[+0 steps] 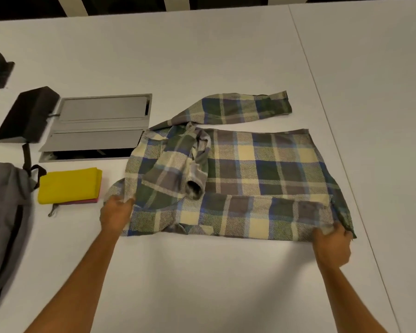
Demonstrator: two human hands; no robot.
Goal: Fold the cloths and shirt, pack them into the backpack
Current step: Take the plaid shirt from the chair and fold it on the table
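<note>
Plaid flannel shirt (238, 179) is lying spread sideways on the white table (202, 284), one sleeve tucked across its body. Left hand (117, 212) and right hand (332, 243) are pinching its near edge, well apart, probably readying the next fold. Folded yellow cloth (69, 185) is waiting beside the grey backpack (5, 212).

- Plaid shirt (238, 179) is lying spread sideways on the table, near edge folded over, one sleeve lying across the body, the other trailing beyond it.
- Folded yellow cloth (69, 185) is sitting atop a pink cloth (87, 201), left of the shirt.
- Grey backpack (4, 224) is lying at the far left.
</note>
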